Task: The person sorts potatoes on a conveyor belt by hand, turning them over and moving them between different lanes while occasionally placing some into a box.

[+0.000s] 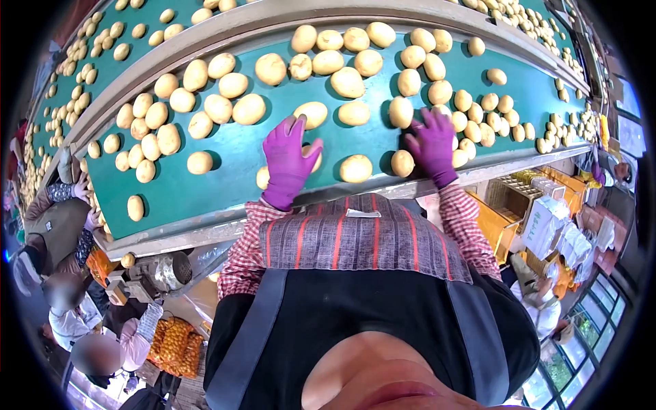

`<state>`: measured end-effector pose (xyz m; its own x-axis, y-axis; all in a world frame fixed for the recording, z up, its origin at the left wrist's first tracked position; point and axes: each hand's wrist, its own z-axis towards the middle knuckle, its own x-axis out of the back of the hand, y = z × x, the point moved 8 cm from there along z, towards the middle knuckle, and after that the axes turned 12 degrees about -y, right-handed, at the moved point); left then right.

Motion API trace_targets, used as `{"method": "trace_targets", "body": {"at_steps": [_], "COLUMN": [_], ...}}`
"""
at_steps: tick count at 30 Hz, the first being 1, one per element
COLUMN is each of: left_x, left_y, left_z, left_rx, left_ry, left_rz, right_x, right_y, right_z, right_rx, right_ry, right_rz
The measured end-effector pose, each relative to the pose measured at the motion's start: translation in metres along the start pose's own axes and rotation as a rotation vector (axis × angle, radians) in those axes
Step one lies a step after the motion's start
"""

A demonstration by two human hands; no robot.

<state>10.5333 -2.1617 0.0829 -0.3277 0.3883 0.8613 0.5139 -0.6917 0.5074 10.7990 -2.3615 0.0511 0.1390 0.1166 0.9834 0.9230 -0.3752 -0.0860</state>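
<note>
Several pale yellow potatoes lie scattered on a green conveyor belt (239, 167). My left hand (287, 160), in a purple glove, is over the near side of the belt with thumb and fingers apart. Its fingertips are at the lower edge of one potato (311, 115), and another potato (262, 178) is beside the wrist. To the right, my right hand (433, 145), gloved in purple too, has its fingers spread. Closest to it are a potato (401, 111) by the fingertips and a browner potato (402, 163) below the thumb. Between my hands lies a potato (356, 169).
A metal rail (205, 31) divides this belt from another belt with potatoes behind it. Co-workers (65, 301) are at the left and lower left, near a motor (167, 272) and a net sack of potatoes (174, 348). Crates (509, 198) stand at the right beyond the belt's edge.
</note>
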Motion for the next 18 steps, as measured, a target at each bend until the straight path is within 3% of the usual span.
{"method": "trace_targets", "body": {"at_steps": [1,3,5,6,8,9,11,12,13,16,17,18], "left_x": [-0.008,-0.026,-0.038,-0.04,-0.048,-0.049,-0.049,-0.037,-0.03,-0.019,-0.018,-0.036], "left_y": [0.008,0.014,0.023,0.028,0.029,0.034,0.044,0.059,0.062,0.062,0.063,0.042], "left_z": [0.0,-0.001,-0.01,-0.015,-0.024,-0.028,-0.027,-0.017,0.004,0.107,0.142,0.181], "left_rx": [0.026,0.078,0.098,0.091,0.11,0.117,0.129,0.007,0.004,-0.063,-0.127,-0.081], "left_ry": [0.006,-0.033,-0.08,-0.099,-0.113,-0.111,-0.092,0.032,0.046,0.234,0.397,0.303], "left_rz": [0.058,0.115,0.15,0.158,0.079,0.072,0.062,0.129,0.103,0.165,0.284,0.341], "right_x": [-0.002,-0.005,-0.011,-0.002,-0.001,-0.012,0.054,0.054,0.04,0.02,0.012,0.008], "right_y": [0.026,0.076,0.141,0.174,0.247,0.29,0.247,0.23,0.217,0.048,0.002,-0.027], "right_z": [0.0,-0.001,0.018,0.016,0.034,0.045,0.061,0.082,0.108,0.162,0.168,0.157], "right_rx": [-0.04,0.065,-0.037,-0.077,-0.283,-0.512,-0.619,-0.508,-0.39,0.122,0.319,0.383], "right_ry": [0.035,0.144,0.106,0.288,0.348,0.212,0.339,0.524,0.701,0.31,0.248,0.301], "right_rz": [-0.014,-0.068,0.028,0.143,0.298,0.248,0.167,0.257,0.346,0.739,0.458,0.432]}}
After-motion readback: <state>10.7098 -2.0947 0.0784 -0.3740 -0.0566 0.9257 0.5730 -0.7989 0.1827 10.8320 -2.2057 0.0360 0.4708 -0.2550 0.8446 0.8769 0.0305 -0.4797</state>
